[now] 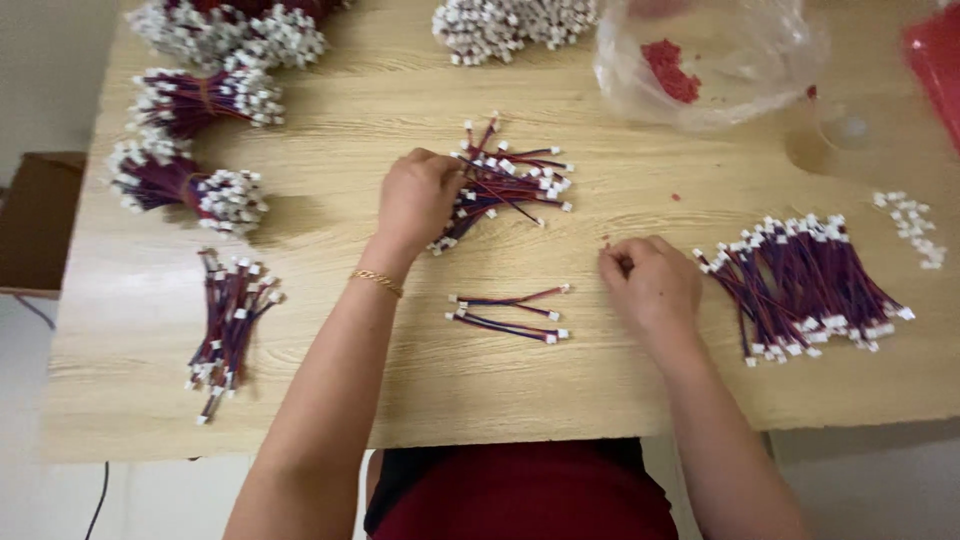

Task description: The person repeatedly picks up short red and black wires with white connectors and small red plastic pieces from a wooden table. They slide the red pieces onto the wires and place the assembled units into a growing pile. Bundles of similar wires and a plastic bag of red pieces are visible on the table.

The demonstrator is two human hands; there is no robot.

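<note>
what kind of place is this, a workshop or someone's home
Likely a small hand-assembly workbench, possibly home piecework. The wooden table holds many bundles of short wire leads with white connectors, a loose pile under the left hand, and a plastic bag of red parts.

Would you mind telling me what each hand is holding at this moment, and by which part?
The left hand grips the loose pile of wire leads at its left end. The right hand is curled on the table; whether it pinches anything cannot be told.
</note>
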